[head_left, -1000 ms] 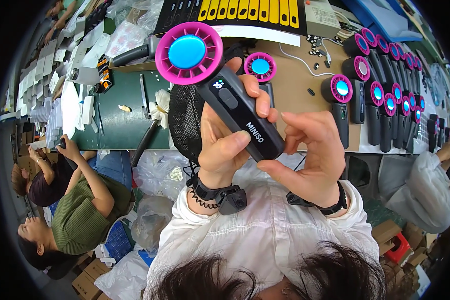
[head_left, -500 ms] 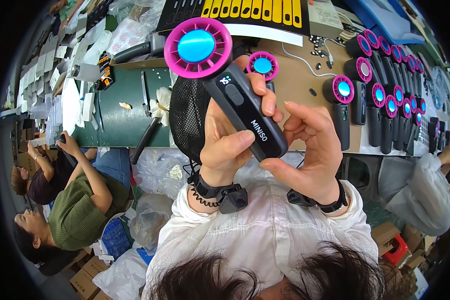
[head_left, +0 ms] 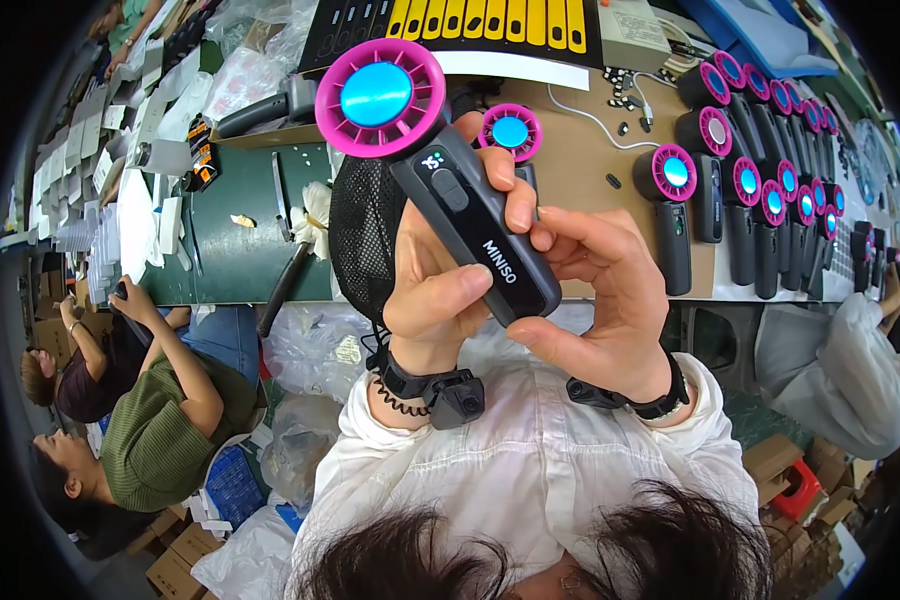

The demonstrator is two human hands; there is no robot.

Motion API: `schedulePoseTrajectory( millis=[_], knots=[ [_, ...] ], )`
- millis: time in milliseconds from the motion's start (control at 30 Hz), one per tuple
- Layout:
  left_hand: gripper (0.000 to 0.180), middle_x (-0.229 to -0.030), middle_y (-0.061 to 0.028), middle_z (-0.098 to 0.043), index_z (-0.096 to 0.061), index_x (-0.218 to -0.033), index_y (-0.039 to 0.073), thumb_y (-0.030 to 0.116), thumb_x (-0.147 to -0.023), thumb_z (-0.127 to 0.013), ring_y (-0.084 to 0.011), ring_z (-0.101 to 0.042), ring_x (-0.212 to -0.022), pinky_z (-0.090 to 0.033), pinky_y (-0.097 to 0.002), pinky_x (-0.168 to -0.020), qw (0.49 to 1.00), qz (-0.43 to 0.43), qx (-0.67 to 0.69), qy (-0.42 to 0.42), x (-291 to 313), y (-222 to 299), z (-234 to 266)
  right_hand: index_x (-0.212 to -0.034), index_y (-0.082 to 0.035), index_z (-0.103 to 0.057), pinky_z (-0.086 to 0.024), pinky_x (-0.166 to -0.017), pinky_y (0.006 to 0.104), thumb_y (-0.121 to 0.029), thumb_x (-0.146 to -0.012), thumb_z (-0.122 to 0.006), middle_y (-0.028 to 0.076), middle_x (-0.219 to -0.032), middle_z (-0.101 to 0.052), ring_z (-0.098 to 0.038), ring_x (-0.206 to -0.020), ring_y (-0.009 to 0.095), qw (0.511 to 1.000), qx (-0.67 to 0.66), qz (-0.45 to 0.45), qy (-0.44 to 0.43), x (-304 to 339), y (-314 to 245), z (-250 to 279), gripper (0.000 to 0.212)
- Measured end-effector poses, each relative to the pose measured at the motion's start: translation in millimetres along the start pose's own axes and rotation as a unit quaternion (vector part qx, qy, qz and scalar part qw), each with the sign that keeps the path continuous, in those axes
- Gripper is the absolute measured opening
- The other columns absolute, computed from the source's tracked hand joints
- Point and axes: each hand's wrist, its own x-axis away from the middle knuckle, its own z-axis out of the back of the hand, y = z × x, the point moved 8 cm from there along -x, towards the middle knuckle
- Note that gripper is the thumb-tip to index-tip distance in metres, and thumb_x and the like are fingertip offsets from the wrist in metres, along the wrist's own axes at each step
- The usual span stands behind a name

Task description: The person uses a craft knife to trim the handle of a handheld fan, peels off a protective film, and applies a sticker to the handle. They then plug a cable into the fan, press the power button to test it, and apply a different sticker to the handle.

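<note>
A dark grey handheld fan (head_left: 475, 222) with a pink grille and shiny blue centre is held tilted above the table edge, its head at the upper left. My left hand (head_left: 435, 290) is closed around its handle, thumb across the front, fingers over the far edge. The thumb and fingertips of my right hand (head_left: 615, 300) curve around the handle's lower end and press against it. Small lit marks show on the front above an oval button. Behind the fan lie a black mesh pouch (head_left: 362, 235) and a second pink-rimmed fan (head_left: 511, 131), partly hidden.
Rows of similar fans (head_left: 748, 180) fill the right side of the table. A white cable (head_left: 600, 128) and small black parts (head_left: 625, 98) lie at the back. Yellow strips (head_left: 490, 22) sit on a black sheet. A seated co-worker (head_left: 160, 425) is at the left.
The fan and my left hand have shifted slightly left in view, as has the table. My right fingers have come in closer against the handle's lower end.
</note>
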Motion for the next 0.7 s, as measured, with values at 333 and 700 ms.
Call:
schedulePoseTrajectory(
  millis=[333,700],
  knots=[
    [0.083,-0.108,-0.0131,-0.042,-0.021,-0.134,0.0,0.005,-0.061,-0.06,-0.0233,-0.049,-0.096,-0.048,-0.0369,-0.083,1.0,0.015,0.0,0.01,-1.6,0.3,-1.1,-0.115,0.004,-0.049,-0.051,-0.076,0.0275,-0.013,-0.063,-0.081,0.011,-0.1,-0.049,-0.055,-0.088,0.018,1.0,0.005,0.019,0.012,1.1,0.8,1.9,0.064],
    [0.076,-0.111,-0.0165,-0.045,-0.025,-0.132,-0.002,0.019,-0.065,-0.055,-0.0261,-0.05,-0.095,-0.049,-0.0374,-0.082,0.989,0.08,0.123,0.027,1.1,-8.7,-0.1,-0.108,-0.002,-0.059,-0.047,-0.066,0.0276,-0.032,-0.061,-0.081,0.01,-0.092,-0.049,-0.052,-0.076,0.017,0.968,0.167,0.187,0.019,5.5,-19.0,8.8,0.06]
  ],
)
